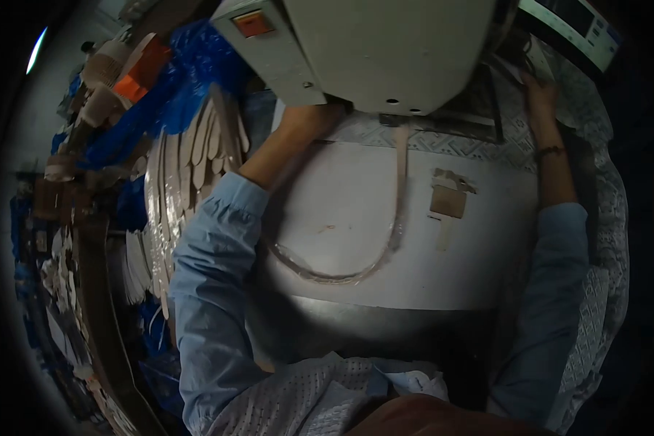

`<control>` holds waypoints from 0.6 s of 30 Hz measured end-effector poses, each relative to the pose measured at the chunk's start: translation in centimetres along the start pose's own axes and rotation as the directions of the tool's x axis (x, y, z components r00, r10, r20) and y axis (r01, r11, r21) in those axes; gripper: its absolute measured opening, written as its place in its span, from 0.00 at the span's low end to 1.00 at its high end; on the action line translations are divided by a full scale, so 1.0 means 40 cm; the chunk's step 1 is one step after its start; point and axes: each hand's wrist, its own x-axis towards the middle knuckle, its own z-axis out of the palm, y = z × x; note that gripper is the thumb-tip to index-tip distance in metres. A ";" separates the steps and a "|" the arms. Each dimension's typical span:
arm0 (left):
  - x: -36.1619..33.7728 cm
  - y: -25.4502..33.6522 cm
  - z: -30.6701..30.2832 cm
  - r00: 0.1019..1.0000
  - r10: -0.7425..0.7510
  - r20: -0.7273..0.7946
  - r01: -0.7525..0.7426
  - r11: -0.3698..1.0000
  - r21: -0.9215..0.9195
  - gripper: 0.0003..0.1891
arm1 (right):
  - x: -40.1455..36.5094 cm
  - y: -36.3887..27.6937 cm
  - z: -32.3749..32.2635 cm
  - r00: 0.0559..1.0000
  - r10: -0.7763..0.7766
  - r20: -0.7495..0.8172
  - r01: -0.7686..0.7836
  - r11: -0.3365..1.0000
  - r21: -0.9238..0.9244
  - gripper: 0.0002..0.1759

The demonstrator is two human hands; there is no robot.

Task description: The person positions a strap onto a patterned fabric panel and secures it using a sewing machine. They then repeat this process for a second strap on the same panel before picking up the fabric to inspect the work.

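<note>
My left hand (309,122) reaches under the left side of a large pale machine (396,51), and its fingers are hidden there. Over at the machine's right side is my right hand (538,91), near a dark part below the screen; its fingers are too dim to make out. A long beige strip (401,174) hangs from the machine's front edge and curves in a loop across the white work surface (334,211) toward my left forearm. Right of the strip lies a small brown square piece (448,201) with scraps around it.
Many beige strips (196,152) are piled at the left beside blue plastic (189,65) and an orange piece (142,69). A control screen (570,25) stands at the upper right. Patterned cloth (592,312) lines the right edge.
</note>
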 end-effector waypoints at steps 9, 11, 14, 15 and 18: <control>-0.012 -0.129 -0.029 0.998 0.034 -0.054 -0.035 0.999 -0.028 0.12 | -0.030 -0.108 0.031 0.919 0.248 0.306 -0.298 0.946 0.127 0.14; -0.029 -0.205 -0.015 0.993 0.057 -0.108 -0.055 0.998 0.018 0.12 | -0.044 -0.158 0.079 0.907 0.285 0.309 -0.334 0.935 0.120 0.13; -0.058 -0.306 -0.054 0.985 0.070 -0.160 -0.067 0.998 0.021 0.14 | 0.016 -0.123 0.148 0.863 0.231 0.448 -0.209 0.973 -0.099 0.14; -0.066 -0.296 -0.091 0.990 -0.026 -0.137 0.019 0.999 -0.050 0.15 | 0.013 -0.144 0.176 0.858 0.137 0.496 -0.017 0.971 -0.237 0.16; -0.080 -0.311 -0.125 0.983 -0.089 -0.161 0.060 0.982 -0.178 0.18 | -0.037 -0.229 0.223 0.865 0.076 0.495 0.095 0.946 -0.310 0.19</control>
